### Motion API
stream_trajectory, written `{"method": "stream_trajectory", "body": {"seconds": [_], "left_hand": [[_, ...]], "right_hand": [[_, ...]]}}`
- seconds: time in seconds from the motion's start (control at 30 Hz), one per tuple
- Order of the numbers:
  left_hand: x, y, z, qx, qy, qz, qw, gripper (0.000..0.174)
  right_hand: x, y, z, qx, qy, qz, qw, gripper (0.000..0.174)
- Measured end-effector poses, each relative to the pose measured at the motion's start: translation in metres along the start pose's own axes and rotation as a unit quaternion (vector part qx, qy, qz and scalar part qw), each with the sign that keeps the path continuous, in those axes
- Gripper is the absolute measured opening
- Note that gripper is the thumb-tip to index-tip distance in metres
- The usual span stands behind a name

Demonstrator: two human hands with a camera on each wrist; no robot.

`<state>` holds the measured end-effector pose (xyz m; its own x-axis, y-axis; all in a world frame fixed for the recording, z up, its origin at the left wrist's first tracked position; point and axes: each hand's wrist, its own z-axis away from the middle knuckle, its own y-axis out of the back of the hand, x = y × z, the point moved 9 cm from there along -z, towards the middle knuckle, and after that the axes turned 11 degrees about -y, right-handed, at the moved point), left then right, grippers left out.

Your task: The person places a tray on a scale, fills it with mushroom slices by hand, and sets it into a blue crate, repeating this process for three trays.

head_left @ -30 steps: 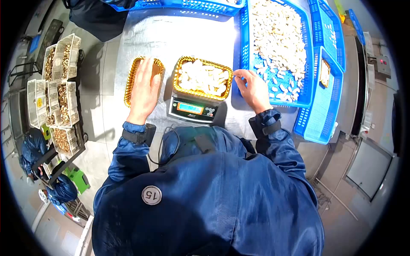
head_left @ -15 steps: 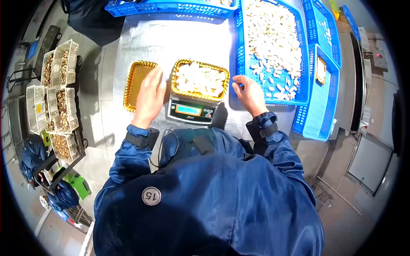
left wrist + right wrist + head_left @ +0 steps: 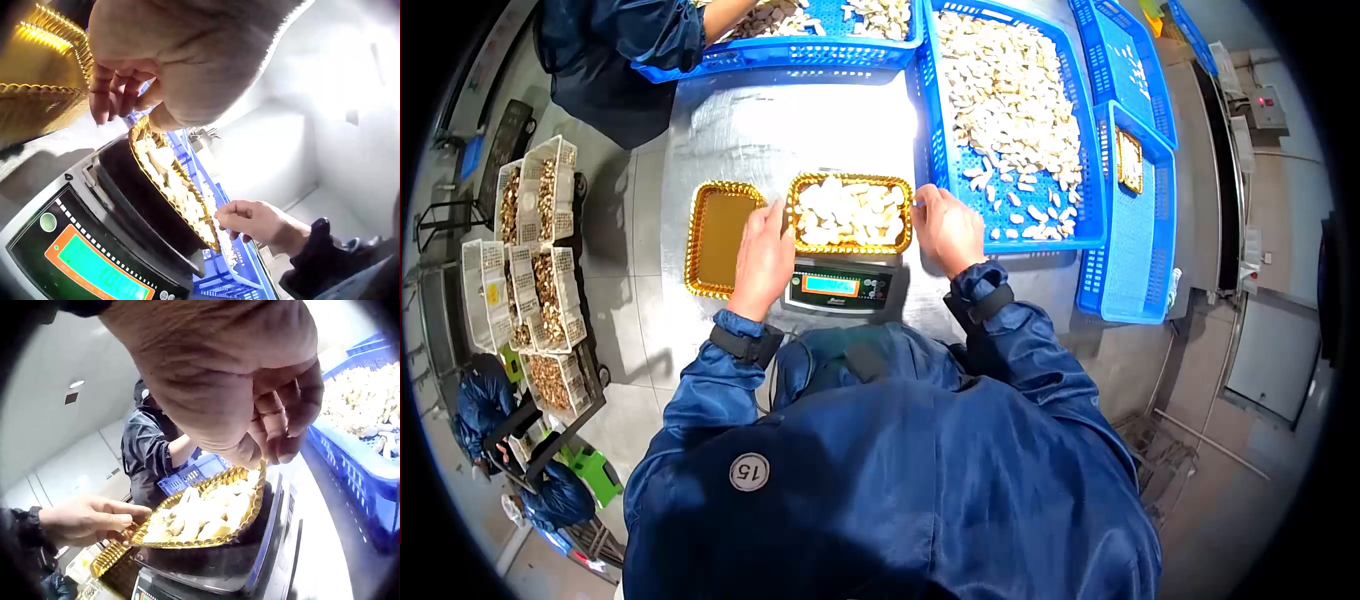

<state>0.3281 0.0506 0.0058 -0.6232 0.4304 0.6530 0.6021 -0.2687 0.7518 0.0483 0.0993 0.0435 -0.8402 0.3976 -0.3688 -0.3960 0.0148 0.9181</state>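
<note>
A gold tray (image 3: 850,249) heaped with pale oblong mushroom-like pieces (image 3: 850,210) sits over a digital scale (image 3: 837,288) with a lit display. My left hand (image 3: 763,265) pinches the tray's left rim, thumb on the inner side in the right wrist view. At the opposite end my right hand (image 3: 950,232) grips the right rim between thumb and fingers. In the right wrist view the tray's edge (image 3: 209,541) is tilted over the scale's dark platform. Just left of my left hand lies a second gold tray (image 3: 725,240) with a bare bottom.
A big blue crate (image 3: 1012,243) of pale pieces stands right of the scale. Further right, another blue crate (image 3: 1127,250) holds a small filled gold tray (image 3: 1130,162). Another person's arm (image 3: 725,18) reaches over the blue crate (image 3: 820,58) at the back. White baskets (image 3: 550,270) stand at left.
My left hand has come from over the bare tray to the filled tray's left rim. My right hand has moved in to its right rim. Another person's arm has appeared at the back.
</note>
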Motion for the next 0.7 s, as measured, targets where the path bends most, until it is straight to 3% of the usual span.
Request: {"method": "stream_trajectory", "body": {"seconds": [0.27, 0.5, 0.7], "left_hand": [[0.022, 0.013, -0.009, 0.015, -0.036, -0.060, 0.997, 0.053], [0.044, 0.008, -0.015, 0.010, -0.115, -0.102, 0.988, 0.048], [0.044, -0.003, -0.017, -0.025, -0.113, -0.120, 0.986, 0.047]], "right_hand": [[0.004, -0.005, -0.009, 0.002, -0.013, -0.015, 1.000, 0.011], [-0.029, -0.010, -0.014, -0.004, 0.052, 0.012, 0.999, 0.018], [-0.044, -0.023, -0.019, 0.014, 0.130, 0.087, 0.988, 0.014]]}}
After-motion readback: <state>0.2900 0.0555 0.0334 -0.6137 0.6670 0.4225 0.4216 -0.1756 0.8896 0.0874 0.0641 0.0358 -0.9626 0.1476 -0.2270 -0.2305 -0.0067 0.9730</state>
